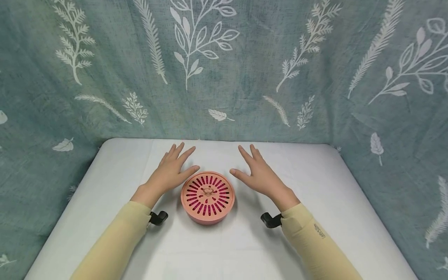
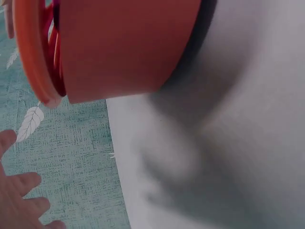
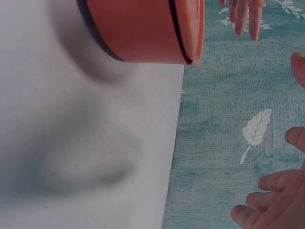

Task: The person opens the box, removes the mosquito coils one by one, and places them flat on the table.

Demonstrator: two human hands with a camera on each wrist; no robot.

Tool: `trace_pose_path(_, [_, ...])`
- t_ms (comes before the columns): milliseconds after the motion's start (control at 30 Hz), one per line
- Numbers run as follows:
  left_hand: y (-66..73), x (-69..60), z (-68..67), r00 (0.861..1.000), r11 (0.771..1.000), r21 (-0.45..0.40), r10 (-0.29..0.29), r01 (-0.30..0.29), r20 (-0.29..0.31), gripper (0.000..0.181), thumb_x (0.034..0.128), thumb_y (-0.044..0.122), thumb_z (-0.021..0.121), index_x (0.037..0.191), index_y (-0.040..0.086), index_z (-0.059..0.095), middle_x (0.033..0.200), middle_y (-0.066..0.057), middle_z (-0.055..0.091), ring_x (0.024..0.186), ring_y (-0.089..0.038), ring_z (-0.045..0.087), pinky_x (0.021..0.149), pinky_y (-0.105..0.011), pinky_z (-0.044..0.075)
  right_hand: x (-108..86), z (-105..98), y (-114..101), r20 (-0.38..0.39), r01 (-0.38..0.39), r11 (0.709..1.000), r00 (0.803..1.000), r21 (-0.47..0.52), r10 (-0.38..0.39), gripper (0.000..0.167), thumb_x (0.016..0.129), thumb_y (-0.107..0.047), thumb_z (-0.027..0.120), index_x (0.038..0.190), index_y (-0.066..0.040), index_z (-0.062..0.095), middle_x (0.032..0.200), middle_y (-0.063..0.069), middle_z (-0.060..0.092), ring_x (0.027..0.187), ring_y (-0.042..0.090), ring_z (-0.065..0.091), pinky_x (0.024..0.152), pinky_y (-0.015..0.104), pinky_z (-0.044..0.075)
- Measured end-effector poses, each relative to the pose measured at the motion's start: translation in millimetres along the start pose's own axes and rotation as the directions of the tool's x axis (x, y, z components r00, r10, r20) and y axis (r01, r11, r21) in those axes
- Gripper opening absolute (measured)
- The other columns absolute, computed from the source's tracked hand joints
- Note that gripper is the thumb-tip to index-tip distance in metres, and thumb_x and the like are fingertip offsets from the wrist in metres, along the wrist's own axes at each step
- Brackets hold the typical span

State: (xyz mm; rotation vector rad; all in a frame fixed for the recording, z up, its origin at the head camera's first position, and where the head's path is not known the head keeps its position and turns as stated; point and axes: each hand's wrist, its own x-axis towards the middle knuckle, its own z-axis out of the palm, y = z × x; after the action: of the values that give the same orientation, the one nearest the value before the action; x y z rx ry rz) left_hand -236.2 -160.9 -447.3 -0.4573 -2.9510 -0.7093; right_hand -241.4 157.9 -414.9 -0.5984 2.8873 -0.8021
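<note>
A round coral-coloured tin (image 1: 208,221) stands on the white table. Its lid (image 1: 208,174) has radial slots with magenta showing through, and a small ring handle (image 1: 208,191) at the centre. My left hand (image 1: 170,171) is spread just beyond the tin's left side, its thumb near the lid rim. On the right, my right hand (image 1: 260,175) is held apart from the tin, fingers extended. Neither hand holds anything. The tin's side wall (image 2: 124,47) fills the upper part of the left wrist view and also appears in the right wrist view (image 3: 138,31).
The white-covered table (image 1: 217,256) ends at a back edge against a teal curtain (image 1: 245,97) with white leaf prints. Black wrist mounts (image 1: 271,220) stick out from both sleeves. Shadows of the arms fall on the cloth.
</note>
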Motion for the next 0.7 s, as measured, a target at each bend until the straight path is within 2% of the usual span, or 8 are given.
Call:
trace_pose_path(167, [-1.1,-9.5,1.3,1.000,0.997,-0.071,-0.012,0.011,-0.019,0.077,0.0924,0.073,0.041,0.157,0.033,0.029,0.163,-0.008,0.017,0.150,-0.033,0.006,0.118,-0.063,0.017,-8.1,6.0,5.1,-0.007,0.005,1.000,1.000,0.021,-0.005,0.087,0.086,-0.077,0.047,0.158,-0.040,0.013,0.165,0.007,0.000,0.148,0.034,0.015,0.115,0.062,0.029])
trace_pose_path(300, [-3.0,-18.1,3.2,0.999,0.992,-0.126,-0.036,0.031,-0.034,0.077,0.0915,0.073,0.043,0.156,0.033,0.030,0.162,-0.007,0.020,0.148,-0.033,0.013,0.115,-0.065,0.025,-13.3,11.9,6.4,-0.017,0.026,0.999,1.000,0.026,-0.025,0.085,0.087,-0.075,0.050,0.157,-0.040,0.016,0.165,0.007,0.006,0.147,0.033,0.018,0.114,0.061,0.030])
trace_pose_path(433, [-5.2,-27.0,7.5,0.998,0.980,-0.197,-0.040,0.029,-0.054,0.075,0.0924,0.069,0.048,0.154,0.029,0.034,0.159,-0.007,0.027,0.146,-0.032,0.021,0.114,-0.062,0.029,-19.1,17.8,7.2,-0.030,0.049,0.998,0.998,0.051,-0.047,0.085,0.088,-0.072,0.052,0.158,-0.036,0.020,0.163,0.009,0.014,0.147,0.032,0.020,0.115,0.060,0.029])
trace_pose_path(500, [-5.9,-30.9,10.5,0.998,0.970,-0.244,-0.027,0.011,-0.062,0.072,0.0940,0.064,0.051,0.153,0.027,0.037,0.157,-0.007,0.031,0.145,-0.031,0.026,0.115,-0.059,0.029,-22.2,21.3,8.6,-0.034,0.050,0.996,0.998,0.068,-0.047,0.084,0.089,-0.071,0.053,0.158,-0.034,0.022,0.162,0.009,0.018,0.147,0.031,0.021,0.116,0.059,0.029])
trace_pose_path(567, [-5.4,-34.3,13.7,0.997,0.954,-0.300,-0.015,-0.008,-0.074,0.067,0.0956,0.058,0.055,0.152,0.024,0.039,0.155,-0.006,0.034,0.143,-0.029,0.030,0.116,-0.056,0.030,-25.3,25.1,10.3,-0.037,0.047,0.994,0.998,0.094,-0.044,0.083,0.089,-0.068,0.055,0.157,-0.034,0.024,0.161,0.008,0.022,0.143,0.032,0.031,0.113,0.057,0.035])
trace_pose_path(700, [-1.2,-39.2,19.0,0.996,0.909,-0.417,-0.016,-0.020,-0.084,0.060,0.0968,0.045,0.061,0.149,0.023,0.043,0.151,-0.003,0.039,0.139,-0.028,0.036,0.114,-0.051,0.036,-29.2,35.0,14.8,-0.039,0.038,0.980,0.999,0.194,-0.031,0.079,0.090,-0.060,0.061,0.156,-0.034,0.027,0.158,0.006,0.029,0.134,0.031,0.045,0.107,0.050,0.045])
